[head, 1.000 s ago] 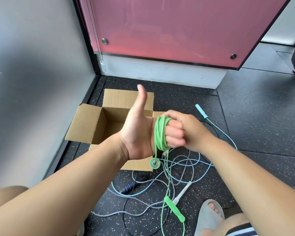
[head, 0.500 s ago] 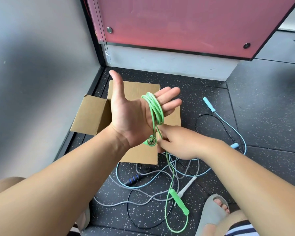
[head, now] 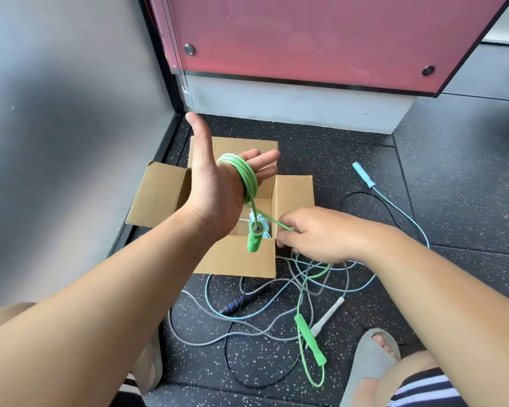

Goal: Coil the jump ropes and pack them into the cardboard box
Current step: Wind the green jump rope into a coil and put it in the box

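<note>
Green jump rope (head: pixel 246 177): several turns wound round the left grip (head: pixel 215 192), across the palm and the base of the fingers. One green handle (head: pixel 254 237) hangs from the coil just below the wrist, over the open cardboard box (head: pixel 235 259). A taut strand runs from the coil down to the right grip (head: pixel 315 233), which pinches it between thumb and fingertips beside the box's right flap.

Cord thin, smooth, glossy; handle a stubby cylinder with a metal ring at its top. Second green handle (head: pixel 310 339) lies on the dark speckled floor (head: pixel 350 148) among tangled blue, grey and black cords. Box plain brown corrugated, four flaps out, a pale blue bundle (head: pixel 263 227) inside.

Left grip not closed: palm up and facing right, fingers straight, thumb raised. Right forearm reaches in from the lower right, knuckles up.
</note>
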